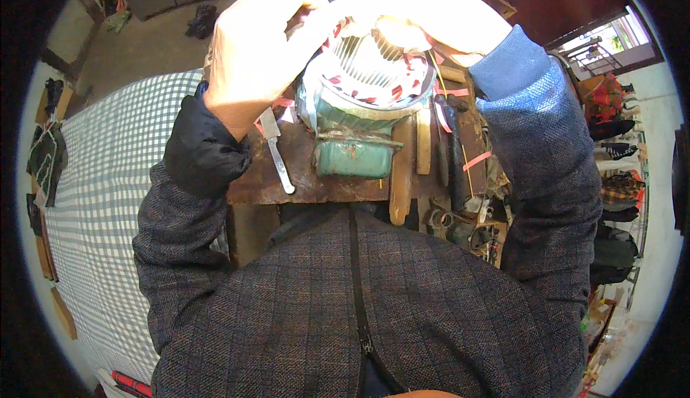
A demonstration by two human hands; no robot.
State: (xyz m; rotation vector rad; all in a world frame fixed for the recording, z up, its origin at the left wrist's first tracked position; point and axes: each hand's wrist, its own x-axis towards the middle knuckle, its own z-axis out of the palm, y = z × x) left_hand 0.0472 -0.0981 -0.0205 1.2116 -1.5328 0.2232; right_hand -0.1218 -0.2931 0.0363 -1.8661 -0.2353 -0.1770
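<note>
On a brown bench stands an electric motor's stator, its green housing (355, 155) facing me and its ridged bore (363, 63) pointing up. Red and white pieces (394, 97) line the bore's rim. My left hand (269, 42) is over the stator's far left side, fingers curled closed. Across from it, my right hand (442, 13) bends over the far right rim with its fingers pressed together. Both hands are washed out by bright light, and whatever their fingertips grip there is lost in the glare. A thin yellow strip (436, 71) hangs below my right hand.
A knife (277, 153) lies left of the stator. Wooden sticks (401, 182) and a dark long tool (454, 153) lie right of it, among pink strips (476, 160). A checked cloth (108, 182) covers a surface at left. Clothes (618, 189) hang along the right wall.
</note>
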